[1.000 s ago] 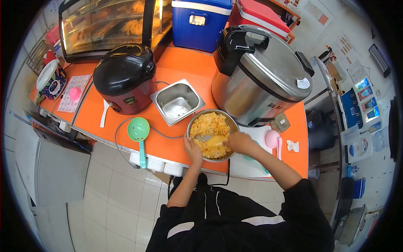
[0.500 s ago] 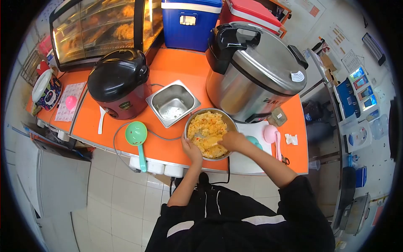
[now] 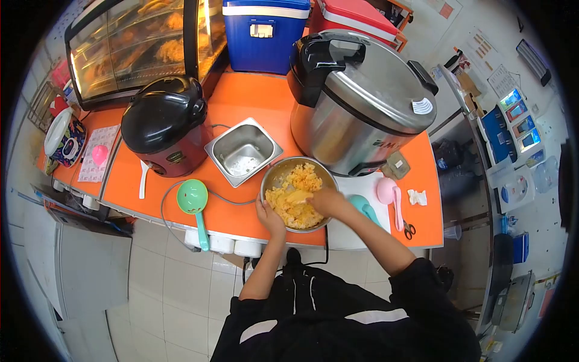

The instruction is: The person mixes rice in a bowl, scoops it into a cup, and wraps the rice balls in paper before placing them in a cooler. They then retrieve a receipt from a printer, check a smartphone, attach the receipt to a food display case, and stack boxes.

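Observation:
A round steel bowl (image 3: 332, 179) of yellow-orange rice (image 3: 301, 177) rests at the counter's front edge. My left hand (image 3: 269, 219) grips its left side, with the thumb near the rim. Over the right part of the bowl, my right hand (image 3: 327, 203) is closed on a yellow rice paddle (image 3: 297, 196), whose blade lies in the rice. The paddle's color blends with the rice, and its handle is hidden in my fingers. Behind the bowl stands a square steel pan (image 3: 243, 152), with a few pale bits on its bottom.
Behind are a large steel rice cooker (image 3: 356, 114) and a smaller dark cooker (image 3: 166, 127). A green ladle (image 3: 193, 198) lies left, by a grey cord. To the right are a teal scoop (image 3: 363, 208), a pink ladle (image 3: 389, 192) and scissors (image 3: 409, 230).
My right hand has moved the paddle slightly left through the rice, which is now heaped differently, with bare steel at the bowl's upper left. My left hand keeps its hold.

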`<state>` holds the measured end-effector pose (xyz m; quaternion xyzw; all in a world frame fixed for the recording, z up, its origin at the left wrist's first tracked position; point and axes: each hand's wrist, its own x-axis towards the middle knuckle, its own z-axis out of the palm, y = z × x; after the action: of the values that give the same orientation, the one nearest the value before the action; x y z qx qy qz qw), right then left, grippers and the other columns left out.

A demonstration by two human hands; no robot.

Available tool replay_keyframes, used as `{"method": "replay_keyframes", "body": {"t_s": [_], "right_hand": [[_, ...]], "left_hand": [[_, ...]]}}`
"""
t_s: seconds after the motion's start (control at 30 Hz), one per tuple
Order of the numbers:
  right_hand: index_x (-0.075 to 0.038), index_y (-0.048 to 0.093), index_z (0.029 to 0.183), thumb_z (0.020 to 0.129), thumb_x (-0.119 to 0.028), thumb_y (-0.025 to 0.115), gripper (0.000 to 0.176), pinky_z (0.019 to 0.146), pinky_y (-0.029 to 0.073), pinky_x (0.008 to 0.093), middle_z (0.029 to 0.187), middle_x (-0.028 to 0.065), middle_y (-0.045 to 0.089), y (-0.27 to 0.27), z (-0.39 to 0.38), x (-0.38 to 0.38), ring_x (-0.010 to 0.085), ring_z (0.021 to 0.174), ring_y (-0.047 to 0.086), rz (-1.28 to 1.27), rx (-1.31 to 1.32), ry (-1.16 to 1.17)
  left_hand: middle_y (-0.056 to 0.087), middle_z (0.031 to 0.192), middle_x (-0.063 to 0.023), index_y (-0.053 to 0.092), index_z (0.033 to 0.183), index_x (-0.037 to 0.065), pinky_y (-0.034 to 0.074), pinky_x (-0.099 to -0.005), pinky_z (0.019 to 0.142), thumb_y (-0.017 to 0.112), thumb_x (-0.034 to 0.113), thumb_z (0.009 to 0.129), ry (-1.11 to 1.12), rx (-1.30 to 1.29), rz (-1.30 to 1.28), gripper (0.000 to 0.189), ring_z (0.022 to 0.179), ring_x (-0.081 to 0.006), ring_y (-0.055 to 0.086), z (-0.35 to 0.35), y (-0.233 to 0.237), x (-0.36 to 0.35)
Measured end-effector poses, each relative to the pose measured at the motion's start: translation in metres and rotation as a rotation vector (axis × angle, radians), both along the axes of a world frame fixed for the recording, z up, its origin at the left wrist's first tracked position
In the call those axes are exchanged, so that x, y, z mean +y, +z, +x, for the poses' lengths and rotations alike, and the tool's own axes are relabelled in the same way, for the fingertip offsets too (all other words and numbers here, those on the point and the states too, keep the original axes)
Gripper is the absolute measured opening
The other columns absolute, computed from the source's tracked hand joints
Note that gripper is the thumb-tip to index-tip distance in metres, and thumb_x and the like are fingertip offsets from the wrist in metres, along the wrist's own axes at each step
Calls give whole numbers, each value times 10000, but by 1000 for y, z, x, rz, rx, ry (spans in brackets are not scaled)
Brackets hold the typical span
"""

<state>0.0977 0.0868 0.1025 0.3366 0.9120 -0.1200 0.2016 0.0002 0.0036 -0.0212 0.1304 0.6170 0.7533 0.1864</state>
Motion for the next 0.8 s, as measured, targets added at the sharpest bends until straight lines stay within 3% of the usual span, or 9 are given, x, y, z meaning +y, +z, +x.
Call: {"method": "replay_keyframes", "body": {"t_s": [0.07,0.17,0.2,0.3,0.47,0.53,0.67,0.73,0.8], "right_hand": [[-40,634,846,848,-228,400,300,672,478,400,843,148,623,21,-4,14,301,762,605,6,28,-265],[9,610,836,891,-319,333,433,698,462,419,831,199,606,-90,11,38,342,785,587,119,14,-10],[19,604,830,896,-306,315,440,708,461,418,849,207,603,-86,6,11,346,800,585,35,57,-168],[25,601,818,898,-305,312,446,724,460,413,854,213,601,-56,6,-16,341,812,586,-29,91,-301],[6,610,796,868,-315,395,393,672,477,404,796,187,615,21,18,0,317,754,606,-3,-70,-56],[-35,621,783,794,-294,515,281,587,484,379,715,135,624,50,16,8,266,686,620,277,-237,195],[-71,627,763,720,-278,587,215,530,473,357,651,81,618,-4,25,33,219,640,619,444,-262,246],[-64,616,772,737,-327,580,269,534,469,380,642,98,607,4,39,50,253,622,608,258,-205,409],[-57,606,801,755,-351,560,301,543,470,389,641,113,603,9,62,52,274,617,604,152,-145,398]], "left_hand": [[499,1063,-127,426,1136,-43,389,-293,836,310,79,892,-30,-78,135,297,962,-181,496,-1,-6,0],[503,1049,-116,434,1129,-39,398,-285,822,316,87,891,-30,-58,130,294,947,-167,500,0,0,-1],[503,1049,-116,434,1129,-39,398,-285,822,316,87,891,-40,-55,126,294,947,-167,500,0,1,-4],[502,1083,-147,423,1144,-61,392,-300,840,327,126,902,-24,-74,154,321,972,-197,501,0,2,-1],[505,1076,-143,424,1141,-62,402,-295,832,315,110,898,-48,-99,156,317,965,-188,508,1,7,-3],[506,1076,-142,425,1142,-61,401,-293,833,314,106,896,-60,-91,148,317,966,-187,508,0,10,-4],[503,1085,-140,423,1145,-60,397,-292,838,309,94,893,-92,-44,144,317,974,-186,505,-2,18,-5],[500,1092,-141,421,1149,-58,394,-291,843,307,93,894,-100,-78,140,318,983,-187,501,-3,16,-3],[496,1099,-141,418,1153,-57,391,-291,848,305,91,894,-92,-116,135,319,992,-188,496,-2,14,-2]]}}
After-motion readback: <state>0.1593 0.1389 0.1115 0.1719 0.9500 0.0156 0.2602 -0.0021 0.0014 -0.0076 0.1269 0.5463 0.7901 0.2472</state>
